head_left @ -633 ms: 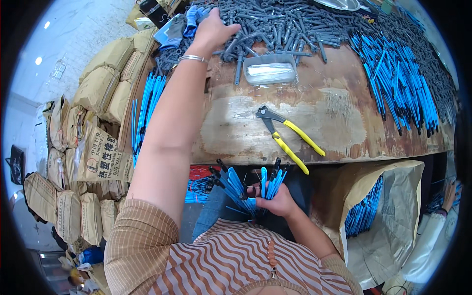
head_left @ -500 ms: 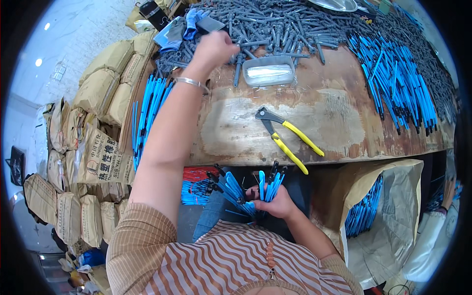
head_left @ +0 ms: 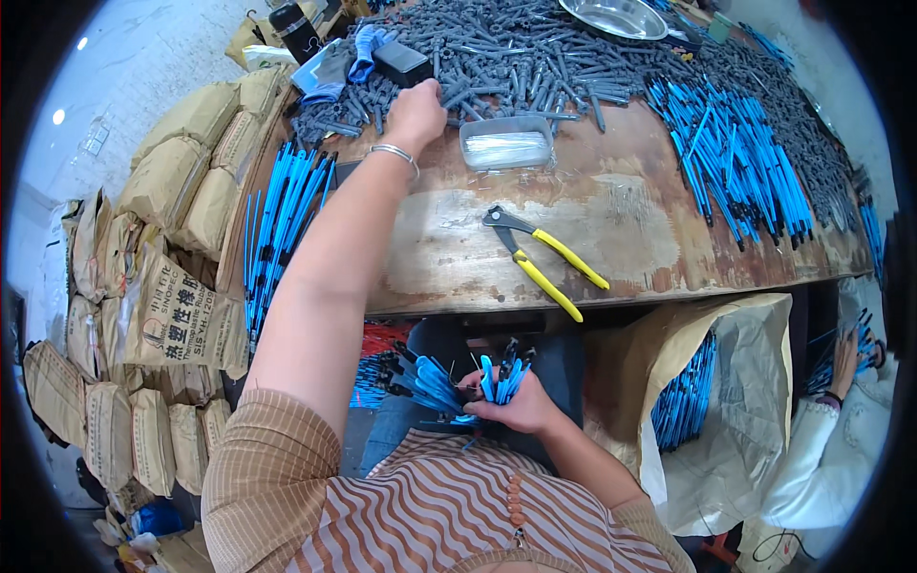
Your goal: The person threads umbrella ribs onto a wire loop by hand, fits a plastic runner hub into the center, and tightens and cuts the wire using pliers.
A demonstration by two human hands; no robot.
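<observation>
My left hand (head_left: 417, 115) is stretched out over the far part of the table, fingers curled, at the near edge of a heap of grey plastic bolt-like parts (head_left: 506, 57). Just beyond its fingertips sits a black rectangular box (head_left: 403, 65). Whether anything is between those fingers is hidden. Down at my lap, my right hand (head_left: 523, 406) is closed around a bundle of slim blue sticks with black ends (head_left: 435, 382); some stand upright at the thumb, others fan out to the left. A thin strand shows near the thumb.
Yellow-handled pliers (head_left: 540, 258) lie on the wooden table (head_left: 430, 239) by a clear tub of thin white strands (head_left: 506, 148). Blue sticks lie in piles at the left (head_left: 287, 210) and right (head_left: 735, 162). An open paper sack (head_left: 735, 411) stands right; another person's sleeve (head_left: 821, 458) is beyond.
The view has shifted slightly. My left hand has turned from pointing rightward to pointing away, and come a little nearer. My right hand keeps its hold on the blue sticks.
</observation>
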